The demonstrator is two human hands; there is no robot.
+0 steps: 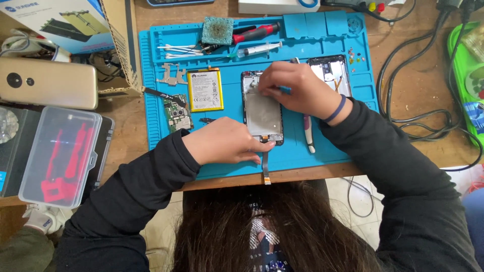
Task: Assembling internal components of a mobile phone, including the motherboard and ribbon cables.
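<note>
A wooden tabletop (413, 75) carries the whole scene, and most of its middle is covered by a blue repair mat (222, 166) with moulded trays along its far edge. To the left of the mat stands a cardboard box (118, 45), with a gold phone (48, 83) lying face down just beside it and a clear plastic case (60, 156) holding red parts nearer the person. Black cables (428, 121) loop over the tabletop to the right of the mat.

On the mat, near its centre, lies an opened phone frame (262, 113), its silver inner plate facing up and a thin flex ribbon trailing off its near end over the mat's edge. The left hand (227, 141) lies flat on the mat, its fingers pressing the near end of the frame, grip released and steadying only. The right hand (297, 88) rests over the frame's far end, grip clenched on a small blue tool (285, 90) whose tip meets the frame's upper part.

Left of the frame lies a yellow battery (205, 89), then a green circuit board (176, 113). A second phone shell (330, 73) lies beyond the right hand. A syringe (257, 49), a red-handled screwdriver (257, 32) and cotton swabs (179, 49) lie in the far trays.
</note>
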